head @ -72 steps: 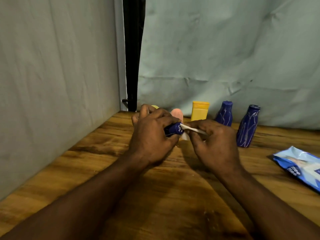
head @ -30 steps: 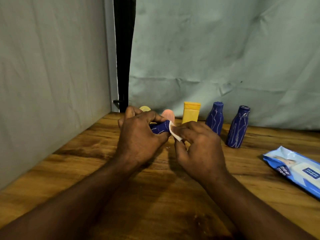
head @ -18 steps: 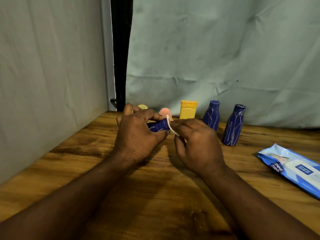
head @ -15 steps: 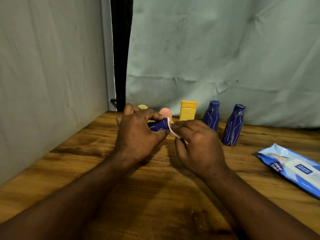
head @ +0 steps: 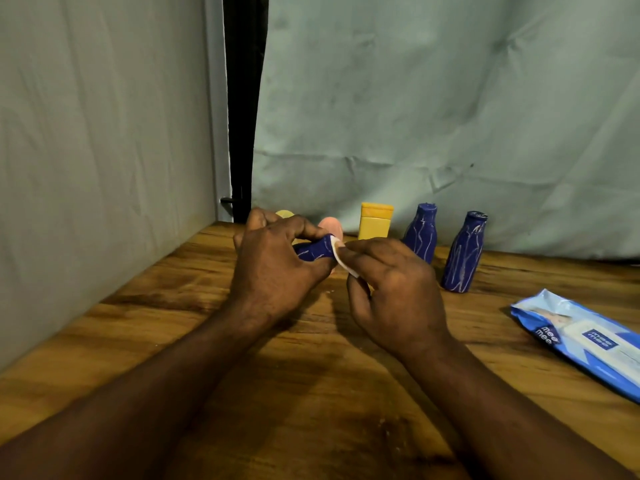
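My left hand (head: 273,265) grips a small dark blue bottle (head: 313,250) with pale streaks, held sideways above the wooden table (head: 311,393). Against the bottle's right end my right hand (head: 391,292) pinches a white wipe (head: 341,258) between thumb and fingers. Most of the bottle is hidden inside my left fist.
Along the back stand two more blue streaked bottles (head: 422,232) (head: 465,251), a yellow block-shaped container (head: 375,221), a pink rounded thing (head: 330,226) and a yellowish one (head: 284,214). A blue pack of wipes (head: 585,341) lies at the right. Cloth walls close off the left and back.
Both hands stay together at the bottle; the wipe, once pulled out flat to the right, is now folded against the bottle's end. The view has shifted slightly.
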